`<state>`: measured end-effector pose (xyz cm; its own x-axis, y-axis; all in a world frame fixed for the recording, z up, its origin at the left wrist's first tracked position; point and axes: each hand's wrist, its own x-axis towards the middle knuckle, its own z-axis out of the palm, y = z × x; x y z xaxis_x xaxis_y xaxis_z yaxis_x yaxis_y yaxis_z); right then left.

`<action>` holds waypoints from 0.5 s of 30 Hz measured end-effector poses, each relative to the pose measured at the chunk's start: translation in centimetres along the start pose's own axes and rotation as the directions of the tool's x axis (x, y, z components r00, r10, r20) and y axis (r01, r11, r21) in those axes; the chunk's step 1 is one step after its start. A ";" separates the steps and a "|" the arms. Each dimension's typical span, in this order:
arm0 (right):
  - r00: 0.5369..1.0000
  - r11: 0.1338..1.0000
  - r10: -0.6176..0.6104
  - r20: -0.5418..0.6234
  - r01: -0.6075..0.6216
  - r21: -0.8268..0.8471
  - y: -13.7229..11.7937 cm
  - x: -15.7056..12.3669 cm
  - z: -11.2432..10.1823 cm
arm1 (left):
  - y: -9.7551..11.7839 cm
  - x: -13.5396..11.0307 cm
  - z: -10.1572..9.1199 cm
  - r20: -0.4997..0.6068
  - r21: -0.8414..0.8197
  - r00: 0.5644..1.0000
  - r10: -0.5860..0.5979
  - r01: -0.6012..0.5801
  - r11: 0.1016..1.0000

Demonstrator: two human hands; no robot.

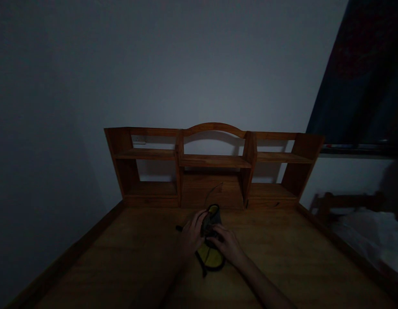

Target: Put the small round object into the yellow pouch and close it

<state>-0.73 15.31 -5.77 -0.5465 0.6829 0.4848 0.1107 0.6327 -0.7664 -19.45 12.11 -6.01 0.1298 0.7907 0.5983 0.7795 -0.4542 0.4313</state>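
Observation:
In the head view, a small dark grey pouch (211, 257) with a yellow inside and black edging is between my hands, low in the middle of the picture. Its yellow flap lies toward me, and a black strap end hangs beside it. My left hand (191, 235) is closed on the pouch's left side. From the right, my right hand (228, 243) pinches at the middle of the pouch, with thumb and fingers bent together. Dim light and the fingers hide what exactly the right fingertips grip. A thin dark cord rises above the pouch.
Beneath the hands spreads a wooden desk top (266, 257) with raised side edges. A wooden shelf unit (214, 161) stands along its back, against a pale wall (199, 64). To the right are a dark curtain (366, 77) and a whitish plastic-like bundle (372, 234).

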 end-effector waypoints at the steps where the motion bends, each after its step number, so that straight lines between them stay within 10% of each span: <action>1: 1.000 1.000 -0.007 0.000 0.007 -0.018 0.0 -0.1 -0.1 | 0.0 0.0 0.0 -0.007 -0.003 1.000 0.003 -0.003 1.000; 15: 0.997 0.997 -0.069 0.044 0.070 -0.034 -2.0 -0.1 -0.2 | -1.0 0.0 -0.5 -0.104 0.115 0.990 0.092 -0.080 0.990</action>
<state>-0.77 14.07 -4.22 -0.5890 0.6210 0.5172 0.1001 0.6911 -0.7158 -20.56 12.33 -6.10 0.1367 0.6987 0.7022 0.8319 -0.4658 0.3016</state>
